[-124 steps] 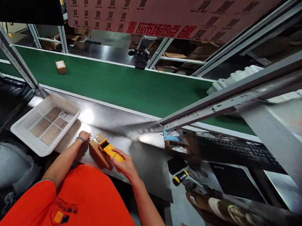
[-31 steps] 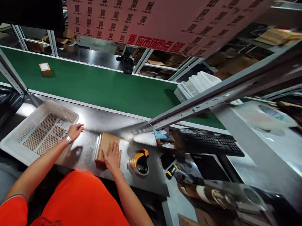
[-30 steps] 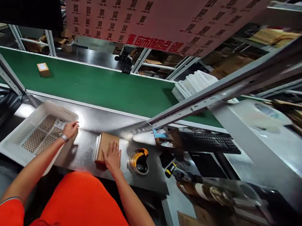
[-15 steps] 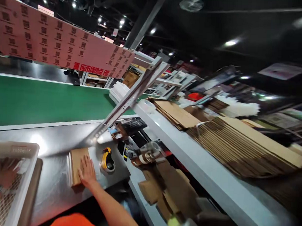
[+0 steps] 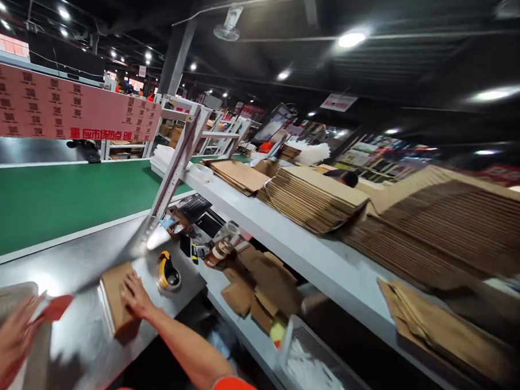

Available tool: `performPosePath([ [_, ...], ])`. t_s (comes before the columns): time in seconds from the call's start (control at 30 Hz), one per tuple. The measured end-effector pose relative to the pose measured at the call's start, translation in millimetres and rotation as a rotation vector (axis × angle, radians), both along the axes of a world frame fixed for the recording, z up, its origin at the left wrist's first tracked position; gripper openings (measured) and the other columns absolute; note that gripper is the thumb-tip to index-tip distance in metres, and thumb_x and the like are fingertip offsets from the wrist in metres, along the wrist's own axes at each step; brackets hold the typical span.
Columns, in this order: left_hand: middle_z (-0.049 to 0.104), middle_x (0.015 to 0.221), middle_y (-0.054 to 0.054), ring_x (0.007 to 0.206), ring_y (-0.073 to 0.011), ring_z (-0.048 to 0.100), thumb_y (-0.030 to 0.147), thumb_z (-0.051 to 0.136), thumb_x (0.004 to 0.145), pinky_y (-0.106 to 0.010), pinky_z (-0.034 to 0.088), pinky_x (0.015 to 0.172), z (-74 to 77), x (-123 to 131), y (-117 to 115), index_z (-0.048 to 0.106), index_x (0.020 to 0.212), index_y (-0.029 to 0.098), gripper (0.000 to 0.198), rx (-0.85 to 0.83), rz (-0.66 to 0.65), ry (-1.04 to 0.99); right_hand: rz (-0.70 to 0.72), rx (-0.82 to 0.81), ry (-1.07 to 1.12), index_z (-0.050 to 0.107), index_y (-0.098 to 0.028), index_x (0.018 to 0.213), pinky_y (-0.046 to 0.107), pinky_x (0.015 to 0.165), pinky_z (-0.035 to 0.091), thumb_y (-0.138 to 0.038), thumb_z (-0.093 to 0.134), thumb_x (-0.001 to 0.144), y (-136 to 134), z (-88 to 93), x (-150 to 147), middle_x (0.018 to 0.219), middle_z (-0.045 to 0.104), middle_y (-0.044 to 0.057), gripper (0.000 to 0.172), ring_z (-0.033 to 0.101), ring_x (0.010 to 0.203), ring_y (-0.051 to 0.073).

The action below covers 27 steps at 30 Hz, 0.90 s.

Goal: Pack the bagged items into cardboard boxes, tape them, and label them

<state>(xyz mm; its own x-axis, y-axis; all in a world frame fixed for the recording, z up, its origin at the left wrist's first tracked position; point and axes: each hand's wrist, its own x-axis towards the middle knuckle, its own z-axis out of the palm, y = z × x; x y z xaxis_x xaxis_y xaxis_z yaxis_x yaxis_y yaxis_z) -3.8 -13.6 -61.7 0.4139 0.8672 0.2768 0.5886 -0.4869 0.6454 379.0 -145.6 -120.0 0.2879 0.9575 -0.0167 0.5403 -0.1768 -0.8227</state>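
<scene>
My right hand point(image 5: 135, 296) lies with spread fingers on top of a brown cardboard box point(image 5: 117, 292) on the metal table point(image 5: 79, 325). White sheets show along the box's left side. At the lower left, my left hand point(image 5: 10, 342) is raised, its fingers closed on a small red and white packet point(image 5: 53, 309); motion blurs it a little. Behind that hand is a pale plastic basket point(image 5: 5, 299). A yellow and black tape dispenser point(image 5: 168, 271) stands just right of the box.
A green conveyor belt point(image 5: 70, 201) runs behind the table. On the right, a grey shelf point(image 5: 259, 218) carries stacked flat cardboard point(image 5: 315, 197). Below it are cardboard pieces point(image 5: 256, 287) and a grey bin point(image 5: 288, 345). A slanted metal post point(image 5: 175, 168) rises at the table's corner.
My left hand has come up out of the basket and now holds the red and white packet. My right hand stays on the box. The view has turned to the right.
</scene>
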Motion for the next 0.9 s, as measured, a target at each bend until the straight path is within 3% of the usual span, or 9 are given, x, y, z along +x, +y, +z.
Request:
performPosePath([
  [0.13, 0.080, 0.150, -0.003, 0.137, -0.0347, 0.078, 0.042, 0.059, 0.104, -0.056, 0.067, 0.116, 6.3, 75, -29, 0.076, 0.150, 0.052, 0.051, 0.078, -0.309, -0.013, 0.124, 0.013, 0.251, 0.078, -0.024, 0.148, 0.051, 0.107, 0.064, -0.089, 0.040, 0.104, -10, 32.3, -19, 0.139, 0.084, 0.016, 0.087, 0.078, 0.131, 0.035],
  [0.2, 0.077, 0.153, -0.011, 0.141, -0.0344, 0.075, 0.035, 0.059, 0.107, -0.055, 0.065, 0.119, 11.3, 106, -44, 0.075, 0.153, 0.039, 0.049, 0.083, -0.404, 0.060, 0.184, 0.009, 0.377, 0.085, -0.022, 0.132, 0.045, 0.099, 0.065, -0.093, 0.056, 0.097, -24, 50.0, -28, 0.122, 0.087, 0.014, 0.084, 0.081, 0.115, 0.033],
  [0.3, 0.071, 0.161, -0.015, 0.149, -0.0332, 0.069, 0.033, 0.063, 0.109, -0.056, 0.057, 0.128, 14.0, 139, -64, 0.068, 0.161, 0.033, 0.052, -0.016, -0.498, 0.125, 0.124, 0.001, 0.493, 0.089, -0.021, 0.101, 0.039, 0.088, 0.064, -0.086, 0.077, 0.088, -47, 72.5, -31, 0.093, 0.084, 0.007, 0.068, 0.077, 0.089, 0.027],
  [0.37, 0.064, 0.169, -0.018, 0.158, -0.0355, 0.061, 0.039, 0.071, 0.107, -0.058, 0.052, 0.132, 12.7, 154, -80, 0.059, 0.169, 0.030, 0.064, -0.135, -0.428, 0.068, 0.044, 0.011, 0.555, 0.089, -0.021, 0.097, 0.040, 0.085, 0.063, -0.086, 0.079, 0.085, -63, 79.4, -26, 0.089, 0.084, 0.007, 0.067, 0.076, 0.085, 0.027],
  [0.47, 0.065, 0.167, -0.022, 0.155, -0.0390, 0.064, 0.048, 0.088, 0.094, -0.056, 0.061, 0.121, 7.2, 177, -109, 0.055, 0.172, 0.026, 0.087, -0.444, -0.153, -0.175, -0.046, 0.027, 0.641, 0.089, -0.022, 0.101, 0.045, 0.091, 0.064, -0.089, 0.082, 0.079, -85, 76.1, -15, 0.095, 0.086, 0.009, 0.071, 0.078, 0.091, 0.031],
  [0.53, 0.078, 0.147, -0.021, 0.132, -0.0367, 0.079, 0.054, 0.094, 0.086, -0.049, 0.069, 0.104, 2.1, 195, -129, 0.069, 0.157, 0.021, 0.082, -0.703, -0.009, -0.391, -0.055, 0.006, 0.692, 0.089, -0.022, 0.104, 0.047, 0.093, 0.064, -0.091, 0.083, 0.076, -101, 68.3, -8, 0.098, 0.087, 0.010, 0.074, 0.079, 0.094, 0.033],
  [0.6, 0.087, 0.116, -0.018, 0.103, -0.0313, 0.085, 0.061, 0.097, 0.078, -0.042, 0.071, 0.089, -2.5, 211, -147, 0.084, 0.124, 0.015, 0.067, -0.887, 0.088, -0.578, -0.027, -0.044, 0.730, 0.089, -0.022, 0.104, 0.045, 0.088, 0.063, -0.092, 0.084, 0.074, -118, 58.9, 0, 0.097, 0.087, 0.010, 0.076, 0.077, 0.090, 0.031],
  [0.73, 0.082, 0.076, -0.008, 0.071, -0.0213, 0.076, 0.062, 0.104, 0.060, -0.031, 0.063, 0.066, -6.5, 235, -177, 0.081, 0.075, 0.016, 0.054, -0.889, 0.295, -0.685, 0.007, -0.161, 0.749, 0.082, -0.020, 0.083, 0.034, 0.067, 0.052, -0.095, 0.082, 0.070, -151, 41.1, 16, 0.073, 0.077, 0.005, 0.077, 0.066, 0.067, 0.022],
  [0.9, 0.087, 0.087, -0.009, 0.070, -0.0187, 0.077, 0.058, 0.107, 0.049, -0.029, 0.063, 0.065, -7.5, 259, -220, 0.087, 0.087, 0.016, 0.060, -1.044, 0.253, -0.787, -0.074, -0.170, 0.769, 0.076, -0.019, 0.076, 0.030, 0.062, 0.043, -0.094, 0.082, 0.071, -183, 26.4, 34, 0.060, 0.067, 0.001, 0.075, 0.056, 0.056, 0.016],
])
